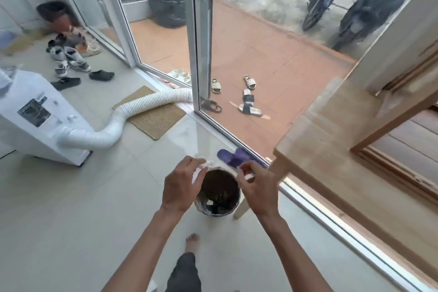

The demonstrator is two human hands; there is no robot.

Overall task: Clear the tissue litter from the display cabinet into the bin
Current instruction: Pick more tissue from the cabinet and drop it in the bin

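Note:
A small round bin [233,206] with a dark inside stands on the tiled floor below my hands. A white scrap lies in its bottom. My left hand [181,186] hovers over the bin's left rim, fingers pinched on crumpled white tissue [205,165]. My right hand [256,188] is over the right rim, fingers curled; whether a bit of tissue sits between them is unclear. The display cabinet is not clearly in view.
A light wooden table [331,140] stands at the right, one leg beside the bin. Purple slippers [234,156] lie behind the bin by the glass door track. A white portable air conditioner [35,116] with hose [132,111] stands left. My bare foot [192,242] is below the bin.

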